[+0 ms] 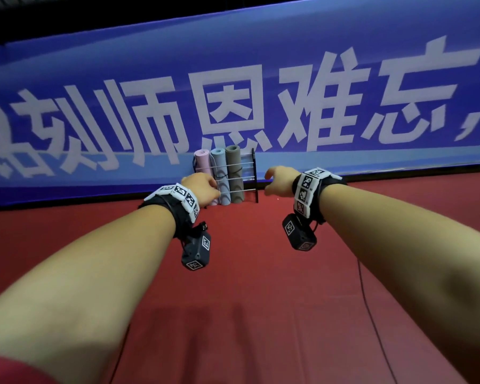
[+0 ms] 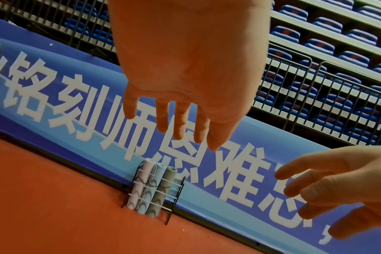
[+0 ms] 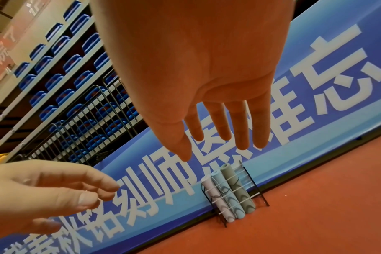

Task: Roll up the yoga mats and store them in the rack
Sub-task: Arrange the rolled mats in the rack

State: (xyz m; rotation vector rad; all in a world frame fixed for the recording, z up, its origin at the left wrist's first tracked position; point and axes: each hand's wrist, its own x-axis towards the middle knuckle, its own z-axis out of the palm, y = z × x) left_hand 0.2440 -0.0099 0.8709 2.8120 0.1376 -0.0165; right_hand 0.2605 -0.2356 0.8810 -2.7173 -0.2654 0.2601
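A black wire rack (image 1: 254,176) stands on the red floor against the blue banner. Three rolled mats stand upright in it: pink (image 1: 203,162), light blue (image 1: 219,167) and grey (image 1: 234,173). The wrist views show the same rack (image 2: 173,204) (image 3: 258,189) some way off from both hands. My left hand (image 1: 203,187) (image 2: 185,110) and right hand (image 1: 279,181) (image 3: 218,120) reach out in front of me at arm's length, fingers relaxed and spread, holding nothing. The left hand overlaps the pink mat's lower part in the head view.
The long blue banner (image 1: 261,92) with large white characters runs along the floor edge. Behind it are metal railings (image 2: 315,94) and rows of blue seats (image 2: 348,34). Red floor (image 1: 247,300) lies between me and the rack; thin black cables (image 1: 372,314) trail on it.
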